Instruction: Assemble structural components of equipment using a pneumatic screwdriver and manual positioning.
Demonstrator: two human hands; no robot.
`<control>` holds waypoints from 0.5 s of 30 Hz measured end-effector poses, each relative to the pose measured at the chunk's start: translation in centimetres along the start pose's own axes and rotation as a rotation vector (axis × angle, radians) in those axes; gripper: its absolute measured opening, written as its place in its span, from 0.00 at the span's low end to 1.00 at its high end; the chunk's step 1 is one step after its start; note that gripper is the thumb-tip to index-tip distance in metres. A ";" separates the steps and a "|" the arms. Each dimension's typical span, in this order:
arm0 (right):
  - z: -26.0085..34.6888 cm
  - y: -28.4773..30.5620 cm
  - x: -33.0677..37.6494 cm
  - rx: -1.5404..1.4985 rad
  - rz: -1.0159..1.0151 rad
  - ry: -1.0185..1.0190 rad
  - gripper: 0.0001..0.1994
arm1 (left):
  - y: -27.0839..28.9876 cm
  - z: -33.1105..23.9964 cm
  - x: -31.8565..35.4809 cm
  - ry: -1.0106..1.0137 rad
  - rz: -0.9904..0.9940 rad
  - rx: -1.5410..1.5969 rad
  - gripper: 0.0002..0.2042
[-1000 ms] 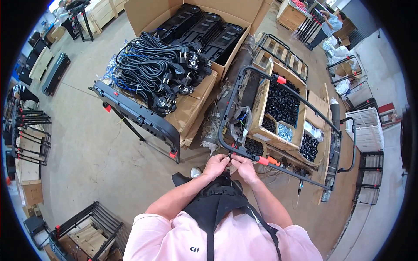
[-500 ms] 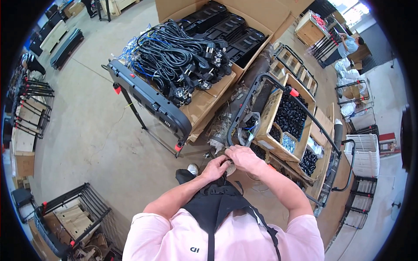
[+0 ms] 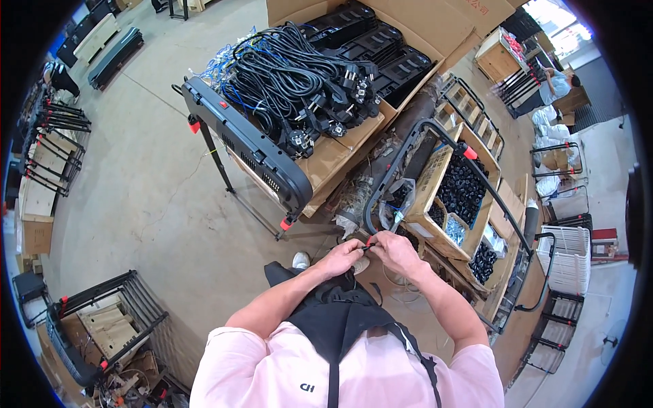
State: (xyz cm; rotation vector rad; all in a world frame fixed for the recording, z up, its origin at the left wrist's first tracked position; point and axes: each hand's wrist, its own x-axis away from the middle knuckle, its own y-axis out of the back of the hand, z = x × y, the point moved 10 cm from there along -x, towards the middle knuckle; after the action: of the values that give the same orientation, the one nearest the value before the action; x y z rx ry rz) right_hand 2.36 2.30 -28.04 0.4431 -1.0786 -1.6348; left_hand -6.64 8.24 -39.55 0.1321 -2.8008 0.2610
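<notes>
My left hand (image 3: 341, 258) and my right hand (image 3: 397, 253) are close together in front of my apron (image 3: 340, 299). The fingers of both are pinched on a small black piece (image 3: 368, 247), too small and covered to name. A spot of red shows beside it at my right fingertips. Just beyond my hands is the lower bend of a black tube frame (image 3: 371, 207) with a red fitting (image 3: 470, 153) higher up. I cannot tell whether the small piece touches the frame.
Black power cords (image 3: 286, 75) with plugs lie heaped on a cardboard box (image 3: 347, 146). A black panel (image 3: 248, 146) on legs stands left of it. At the right, a wooden crate (image 3: 439, 234) holds small black parts and screws. A person (image 3: 558, 85) is at the far right.
My fingertips have drawn slightly apart, and the small black piece now shows between them. The surroundings sit a little further right in the view.
</notes>
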 end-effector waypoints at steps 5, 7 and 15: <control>1.0 0.5 0.2 -0.111 -0.066 0.089 0.08 | 0.2 0.6 -0.4 0.038 0.031 0.004 0.11; 1.8 1.0 0.2 -0.078 -0.075 0.149 0.08 | 0.3 0.4 -0.3 0.043 0.026 -0.013 0.11; 2.1 0.2 -0.4 -0.071 -0.022 0.225 0.09 | 0.7 -0.3 -0.1 0.071 0.003 -0.043 0.11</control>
State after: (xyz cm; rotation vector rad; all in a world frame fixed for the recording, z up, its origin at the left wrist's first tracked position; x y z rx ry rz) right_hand 1.08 3.55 -26.93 0.5788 -0.8486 -1.5947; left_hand -6.52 8.96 -39.41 0.1058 -2.7339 0.2022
